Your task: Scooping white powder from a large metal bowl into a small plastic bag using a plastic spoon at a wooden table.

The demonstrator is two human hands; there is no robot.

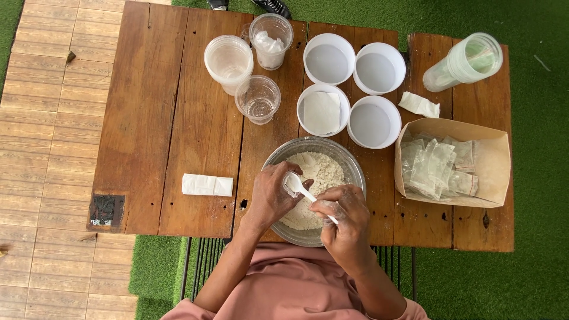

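My forearms cover the near rim of the metal bowl [349,169], and my own shoulders are cut off at the bottom edge. The bowl sits at the near edge of the tabletop [160,118], holding a heap of flour [323,169]. My left hand [269,195] is over the flour, its grip pinched around the bowl end of a white plastic spoon [298,188] — whether anything lies in the spoon I cannot tell. My right hand [345,216] has its grip closed on the spoon's handle and on something clear and crumpled, hard to make out.

To the right, a brown paper tray [495,160] holds small clear packets [435,166]. One more white packet [419,105] lies just behind it, and a folded white one [207,185] to the left of the bowl. Four white round tubs [372,123] stand behind the bowl — one with a flat white packet inside.
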